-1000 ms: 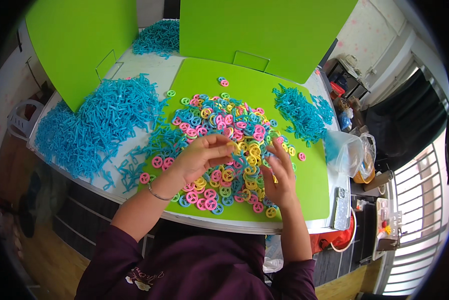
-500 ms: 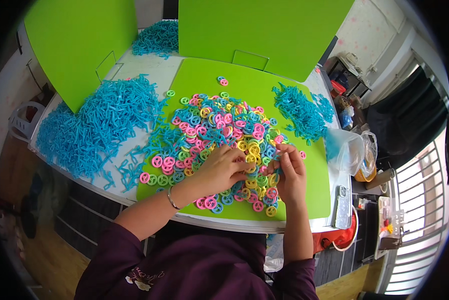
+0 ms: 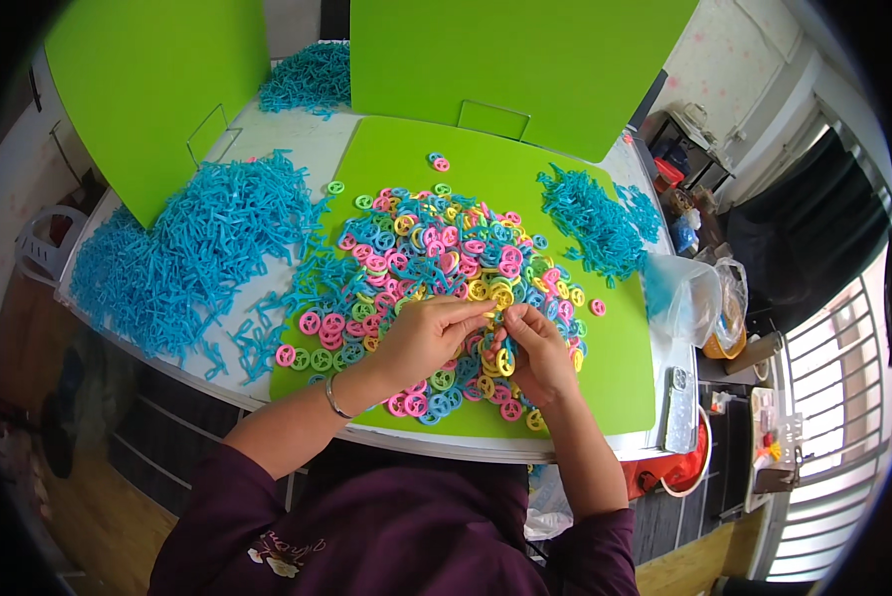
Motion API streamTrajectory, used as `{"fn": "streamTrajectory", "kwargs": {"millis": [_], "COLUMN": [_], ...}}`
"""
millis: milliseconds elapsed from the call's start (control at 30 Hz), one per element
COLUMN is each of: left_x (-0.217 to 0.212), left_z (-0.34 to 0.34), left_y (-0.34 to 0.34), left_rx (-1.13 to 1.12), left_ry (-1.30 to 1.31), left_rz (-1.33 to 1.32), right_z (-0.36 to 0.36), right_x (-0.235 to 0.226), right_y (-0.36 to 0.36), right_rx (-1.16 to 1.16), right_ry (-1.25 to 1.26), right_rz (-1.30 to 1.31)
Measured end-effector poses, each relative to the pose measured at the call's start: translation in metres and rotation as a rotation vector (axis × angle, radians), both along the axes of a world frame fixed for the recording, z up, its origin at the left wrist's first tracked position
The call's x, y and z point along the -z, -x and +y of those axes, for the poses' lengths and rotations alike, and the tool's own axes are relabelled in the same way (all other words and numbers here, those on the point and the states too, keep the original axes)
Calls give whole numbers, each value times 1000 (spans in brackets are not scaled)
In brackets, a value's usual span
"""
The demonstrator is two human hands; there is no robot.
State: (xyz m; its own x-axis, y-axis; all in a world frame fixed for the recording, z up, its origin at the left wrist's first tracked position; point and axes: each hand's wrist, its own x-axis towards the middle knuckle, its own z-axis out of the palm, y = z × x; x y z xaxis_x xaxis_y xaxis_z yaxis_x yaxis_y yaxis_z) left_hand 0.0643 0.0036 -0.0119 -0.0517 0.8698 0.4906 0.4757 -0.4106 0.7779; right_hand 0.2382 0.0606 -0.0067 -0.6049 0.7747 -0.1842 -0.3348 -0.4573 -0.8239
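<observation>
Over a heap of small plastic wheels in pink, blue, green and yellow, my two hands meet with fingertips close together. My left hand, a silver bangle on its wrist, is closed in a pinch of thumb and forefinger. Opposite it, my right hand is closed too, its thumb and forefinger pinched near the left fingertips. What either pinch holds is too small and covered to name. A yellow wheel shows right beside the right hand's curled fingers. Some blue forked plastic pieces lie on the heap.
A big pile of blue plastic pieces covers the table's left, a smaller pile the right. Green boards stand behind the green mat. A clear plastic tub and a phone are at the right edge.
My right hand has moved left and slightly down, bringing its fingertips up to the left hand's. The left hand has shifted only a little, its thumb and forefinger now stretched toward the right.
</observation>
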Motion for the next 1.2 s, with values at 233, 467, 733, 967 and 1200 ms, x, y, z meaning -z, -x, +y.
{"fn": "streamTrajectory", "kwargs": {"millis": [233,467,733,967,1200], "left_x": [3,0,-10,-11,-2], "left_z": [-7,-8,-10,-13,-9], "left_y": [2,1,-1,0,-1], "left_rx": [36,-20,104,120,9], "left_ry": [-119,-305,307,231,-174], "left_rz": [-76,176,-441,-388,-50], "right_z": [-5,-8,-9,-15,-19], "right_x": [0,0,2,-6,-3], "right_y": [6,3,4,4,9], "right_rx": [-10,47,-16,63,157], "right_ry": [-140,-370,-413,-600,-578], "right_rz": [16,-103,-92,-361,-173]}}
